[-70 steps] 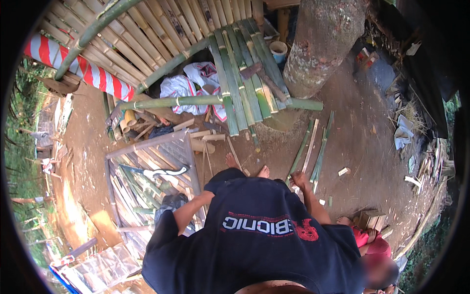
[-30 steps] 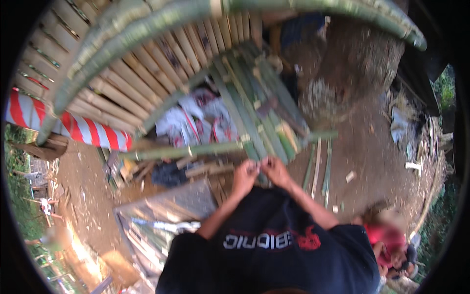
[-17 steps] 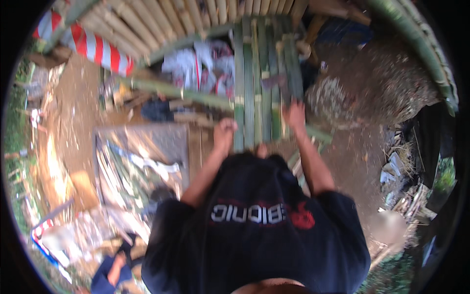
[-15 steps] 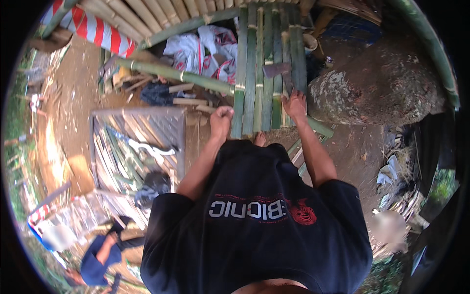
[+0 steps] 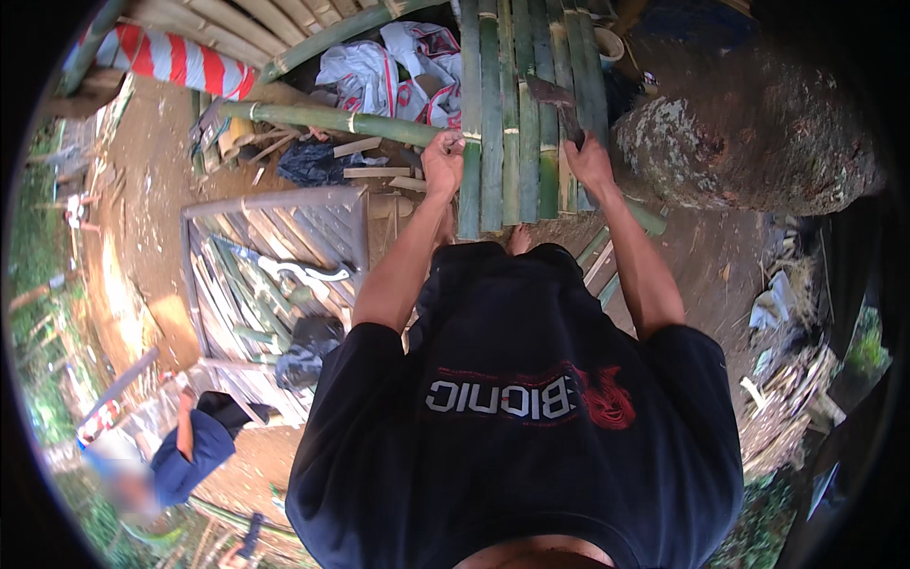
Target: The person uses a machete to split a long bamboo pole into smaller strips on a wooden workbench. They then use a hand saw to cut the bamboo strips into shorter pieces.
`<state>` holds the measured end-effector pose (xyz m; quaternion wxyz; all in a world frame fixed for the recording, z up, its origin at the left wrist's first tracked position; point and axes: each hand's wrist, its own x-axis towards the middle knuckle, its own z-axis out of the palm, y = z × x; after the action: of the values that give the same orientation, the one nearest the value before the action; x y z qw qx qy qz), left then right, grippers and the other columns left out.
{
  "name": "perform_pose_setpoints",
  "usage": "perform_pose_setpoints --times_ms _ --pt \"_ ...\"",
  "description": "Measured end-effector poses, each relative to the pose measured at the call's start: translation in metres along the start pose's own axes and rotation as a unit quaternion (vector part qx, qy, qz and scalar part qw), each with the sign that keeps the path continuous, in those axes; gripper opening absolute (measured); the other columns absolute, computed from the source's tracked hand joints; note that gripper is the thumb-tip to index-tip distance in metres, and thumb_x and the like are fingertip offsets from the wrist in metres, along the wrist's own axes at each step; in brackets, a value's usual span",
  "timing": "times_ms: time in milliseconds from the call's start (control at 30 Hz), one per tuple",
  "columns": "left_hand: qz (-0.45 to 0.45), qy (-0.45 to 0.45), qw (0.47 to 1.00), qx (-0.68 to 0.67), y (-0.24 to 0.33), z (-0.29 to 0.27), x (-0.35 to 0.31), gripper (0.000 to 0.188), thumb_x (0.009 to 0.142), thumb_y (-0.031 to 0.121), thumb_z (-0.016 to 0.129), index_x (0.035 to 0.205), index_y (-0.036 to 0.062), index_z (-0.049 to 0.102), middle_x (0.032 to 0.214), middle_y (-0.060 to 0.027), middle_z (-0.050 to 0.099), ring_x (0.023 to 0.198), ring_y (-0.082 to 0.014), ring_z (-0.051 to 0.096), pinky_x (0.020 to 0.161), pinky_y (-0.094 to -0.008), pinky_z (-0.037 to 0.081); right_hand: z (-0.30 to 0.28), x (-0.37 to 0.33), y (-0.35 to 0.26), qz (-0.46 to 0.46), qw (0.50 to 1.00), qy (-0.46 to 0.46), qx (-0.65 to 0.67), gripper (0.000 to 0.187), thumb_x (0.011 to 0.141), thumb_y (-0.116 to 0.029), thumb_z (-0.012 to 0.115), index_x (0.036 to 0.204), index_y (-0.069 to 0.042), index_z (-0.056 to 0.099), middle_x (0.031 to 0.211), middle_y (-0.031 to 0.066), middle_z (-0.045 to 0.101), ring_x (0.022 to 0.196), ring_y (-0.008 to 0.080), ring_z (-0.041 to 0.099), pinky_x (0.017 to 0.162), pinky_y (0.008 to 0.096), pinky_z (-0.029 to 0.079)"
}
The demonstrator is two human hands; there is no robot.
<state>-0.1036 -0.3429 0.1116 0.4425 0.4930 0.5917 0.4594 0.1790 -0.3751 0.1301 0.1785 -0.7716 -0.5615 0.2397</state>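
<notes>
Green bamboo slats (image 5: 510,114) lie side by side in front of me, forming a narrow platform. At its left edge is my left hand (image 5: 443,163), closed with fingers curled, beside the end of a bamboo pole (image 5: 379,126). What its fingers hold, if anything, is too small to make out. Over the right slats, my right hand (image 5: 590,163) is closed around the handle end of a hatchet (image 5: 569,121). The hatchet's dark, broad head (image 5: 548,92) points away from me, above the slats.
A large boulder (image 5: 749,142) stands close on the right. White sacks (image 5: 379,81) lie beyond the pole. A framed panel (image 5: 275,199) with bamboo strips and a white-handled saw (image 5: 303,270) is at left. A person in dark clothes (image 5: 194,455) bends at lower left.
My left hand has moved up and right to the slats' edge by the pole. The hatchet's head has swung up and away, with my right hand moving along with it.
</notes>
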Motion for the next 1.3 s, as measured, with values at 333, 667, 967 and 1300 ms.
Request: perform_pose_setpoints --times_ms 333,667,967,1300 --pt "0.081 -0.159 0.98 0.092 -0.05 -0.003 0.039 0.007 0.089 0.003 0.06 0.094 -0.0016 0.063 0.087 -0.0101 0.066 0.084 -0.0183 0.061 0.08 -0.0305 0.046 0.022 -0.161 -0.076 0.208 0.932 0.034 0.294 0.047 0.087 -0.034 0.064 0.112 0.005 0.058 0.083 0.0155 0.063 0.078 0.0219 0.059 0.074 0.0368 0.048" --pt "0.162 -0.159 0.965 0.13 -0.03 -0.009 0.04 0.01 0.084 0.0 0.059 0.094 -0.0003 0.062 0.089 -0.0194 0.064 0.082 -0.0384 0.062 0.075 -0.0423 0.048 0.042 -0.18 -0.114 0.201 0.934 0.05 0.29 0.041 0.09 -0.03 0.063 0.112 0.003 0.056 0.073 0.0074 0.062 0.066 0.0157 0.059 0.065 0.0329 0.049" --pt "0.17 -0.12 0.971 0.116 -0.029 -0.009 0.031 0.013 0.083 -0.001 0.058 0.094 0.0007 0.064 0.089 -0.0187 0.064 0.083 -0.0388 0.063 0.074 -0.0439 0.049 0.014 -0.133 -0.158 0.148 0.959 -0.062 0.232 0.042 0.094 -0.036 0.061 0.108 0.003 0.052 0.065 0.0147 0.06 0.057 0.0222 0.063 0.055 0.0381 0.048" --pt "0.151 -0.08 0.98 0.103 -0.033 -0.005 0.024 0.013 0.081 0.0 0.06 0.093 0.002 0.066 0.091 -0.0186 0.065 0.084 -0.0398 0.063 0.075 -0.0447 0.05 0.043 -0.106 -0.157 0.027 0.986 -0.053 0.156 0.045 0.094 -0.038 0.057 0.106 0.005 0.053 0.072 0.0283 0.062 0.074 0.047 0.065 0.065 0.05 0.049"
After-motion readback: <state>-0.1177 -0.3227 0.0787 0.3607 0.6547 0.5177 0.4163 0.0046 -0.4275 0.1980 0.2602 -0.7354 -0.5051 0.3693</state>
